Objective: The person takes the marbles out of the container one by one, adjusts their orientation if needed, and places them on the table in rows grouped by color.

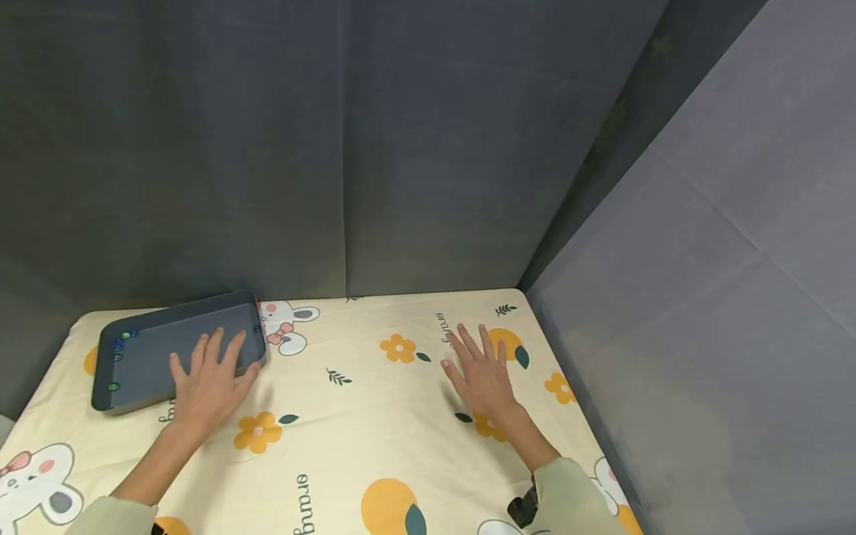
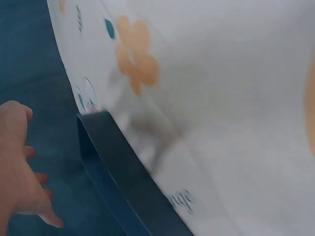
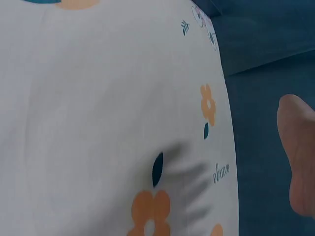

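Observation:
My left hand [image 1: 207, 390] is over the front right part of a dark grey rectangular tray [image 1: 150, 375], fingers spread and holding nothing. Small shiny blue pieces [image 1: 120, 344] and a green one [image 1: 114, 386], which look like glass marbles, lie along the tray's left side. In the left wrist view the hand [image 2: 22, 172] shows at the left, beside the tray's wall [image 2: 133, 177]. With its fingers fanned out, my right hand [image 1: 484, 379] hovers above the tablecloth on the right, its shadow below. Only part of that hand [image 3: 299, 152] appears in the right wrist view.
A cream tablecloth [image 1: 348, 423] printed with orange flowers, oranges and rabbits covers the table. Dark grey cloth [image 1: 428, 163] hangs behind the far edge, and a lighter grey panel [image 1: 722, 312] borders the right side.

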Tool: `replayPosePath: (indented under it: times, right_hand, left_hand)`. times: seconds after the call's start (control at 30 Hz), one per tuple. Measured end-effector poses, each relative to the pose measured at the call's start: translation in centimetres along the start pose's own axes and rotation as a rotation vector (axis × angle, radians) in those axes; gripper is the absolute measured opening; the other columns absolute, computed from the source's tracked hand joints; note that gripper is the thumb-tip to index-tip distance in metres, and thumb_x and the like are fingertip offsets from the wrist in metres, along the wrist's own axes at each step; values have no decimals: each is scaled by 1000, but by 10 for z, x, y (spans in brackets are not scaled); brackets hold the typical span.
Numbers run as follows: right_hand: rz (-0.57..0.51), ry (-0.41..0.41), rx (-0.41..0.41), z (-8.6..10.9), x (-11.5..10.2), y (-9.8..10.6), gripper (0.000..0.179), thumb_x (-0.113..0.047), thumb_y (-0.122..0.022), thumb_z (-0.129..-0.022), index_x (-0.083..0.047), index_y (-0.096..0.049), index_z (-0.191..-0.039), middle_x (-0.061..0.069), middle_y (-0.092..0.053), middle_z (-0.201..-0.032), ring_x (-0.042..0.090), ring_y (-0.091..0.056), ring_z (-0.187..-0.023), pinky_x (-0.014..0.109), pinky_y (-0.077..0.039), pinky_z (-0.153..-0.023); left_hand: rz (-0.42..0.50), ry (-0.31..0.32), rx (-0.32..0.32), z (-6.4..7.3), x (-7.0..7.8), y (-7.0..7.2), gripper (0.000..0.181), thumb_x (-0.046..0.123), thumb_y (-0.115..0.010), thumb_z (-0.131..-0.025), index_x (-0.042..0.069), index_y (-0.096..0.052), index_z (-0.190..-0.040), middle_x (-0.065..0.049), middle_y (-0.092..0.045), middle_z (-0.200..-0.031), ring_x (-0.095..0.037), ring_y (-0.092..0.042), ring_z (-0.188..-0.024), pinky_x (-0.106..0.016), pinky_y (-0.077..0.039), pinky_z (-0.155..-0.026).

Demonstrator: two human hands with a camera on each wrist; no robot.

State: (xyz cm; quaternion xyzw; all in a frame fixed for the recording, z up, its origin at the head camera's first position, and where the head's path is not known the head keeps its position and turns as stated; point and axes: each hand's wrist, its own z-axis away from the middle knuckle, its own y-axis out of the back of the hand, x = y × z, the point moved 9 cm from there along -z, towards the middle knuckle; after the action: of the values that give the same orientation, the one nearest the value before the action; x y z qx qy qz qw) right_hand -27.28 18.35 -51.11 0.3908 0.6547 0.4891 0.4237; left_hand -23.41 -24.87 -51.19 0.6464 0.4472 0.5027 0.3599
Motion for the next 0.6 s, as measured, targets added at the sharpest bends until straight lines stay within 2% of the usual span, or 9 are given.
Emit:
replayPosePath:
  times: [0.27,0.47,0.6]
  right_hand:
    - [-6,30,6,-10,-20,-4,61,-52,-39,-104,-19,-37,-156,7,-29,-162,35,-10,-151,68,-8,-113]
    - [-33,46,26,-15,-36,-6,60,-50,-42,-104,-21,-38,-156,5,-29,-162,33,-10,-151,67,-10,-114]
    - [-34,45,10,-19,-46,-10,59,-51,-41,-104,-24,-36,-156,3,-26,-163,31,-7,-152,66,-8,-115]
  left_hand:
    - [43,41,-47,14,-41,1,66,45,-49,-103,12,-28,-156,-32,-19,-156,-56,-12,-141,-83,5,-99]
    - [14,61,-52,20,-63,7,67,45,-48,-103,12,-27,-156,-33,-17,-155,-57,-8,-142,-83,8,-99]
    - [-14,77,-70,28,-77,10,68,44,-50,-103,11,-25,-157,-33,-16,-155,-58,-6,-141,-83,8,-98]
